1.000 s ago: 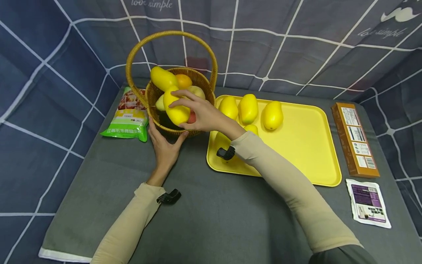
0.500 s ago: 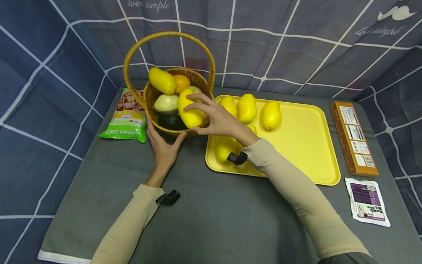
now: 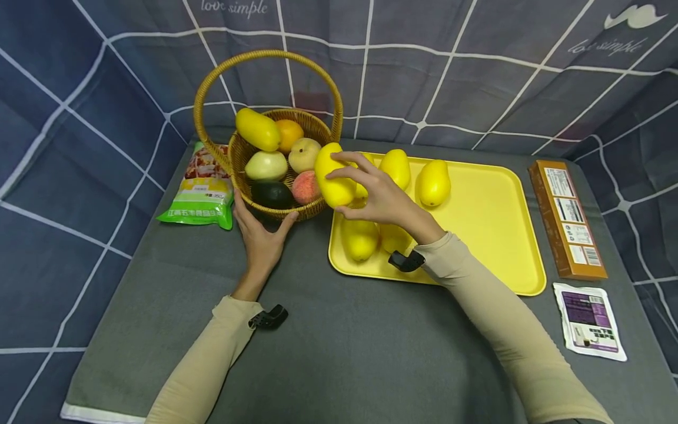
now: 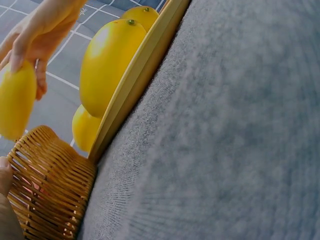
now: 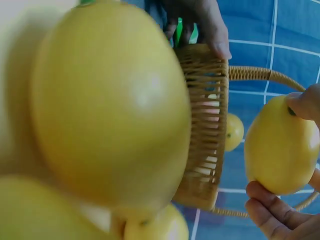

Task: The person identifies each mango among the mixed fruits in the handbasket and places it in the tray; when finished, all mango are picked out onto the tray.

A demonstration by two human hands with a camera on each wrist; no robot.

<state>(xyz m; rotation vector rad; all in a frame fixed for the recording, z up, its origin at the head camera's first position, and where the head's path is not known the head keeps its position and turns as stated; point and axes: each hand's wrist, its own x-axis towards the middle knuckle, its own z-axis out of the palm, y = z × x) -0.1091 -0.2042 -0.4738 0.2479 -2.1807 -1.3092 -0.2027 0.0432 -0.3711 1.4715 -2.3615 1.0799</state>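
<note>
My right hand (image 3: pixel 378 197) holds a yellow mango (image 3: pixel 335 176) between thumb and fingers, in the air by the right rim of a wicker basket (image 3: pixel 318 209). In the right wrist view, the thumb is near the mango's (image 5: pixel 280 145) stem end. My left hand (image 3: pixel 262 241) grips the basket's near wall, thumb and fingers spread around it. Inside lie another mango (image 3: pixel 258 129), an orange (image 3: pixel 289 135), a pale green fruit (image 3: pixel 266 166), a pale yellow fruit (image 3: pixel 304 155), a peach (image 3: pixel 306 187) and a dark green fruit (image 3: pixel 272 194).
A yellow tray (image 3: pixel 487 229) to the right bears several mangoes, one of them a near-left mango (image 3: pixel 360 240). A green food bag (image 3: pixel 201 197) lies left of the basket. A brown box (image 3: pixel 567 221) and a white-purple packet (image 3: pixel 589 321) lie at right. The basket's tall handle (image 3: pixel 270 53) arches overhead.
My right hand has lifted the mango out from over the basket and carried it right, toward the tray. The fruits beneath have come into sight. My left hand stays on the basket.
</note>
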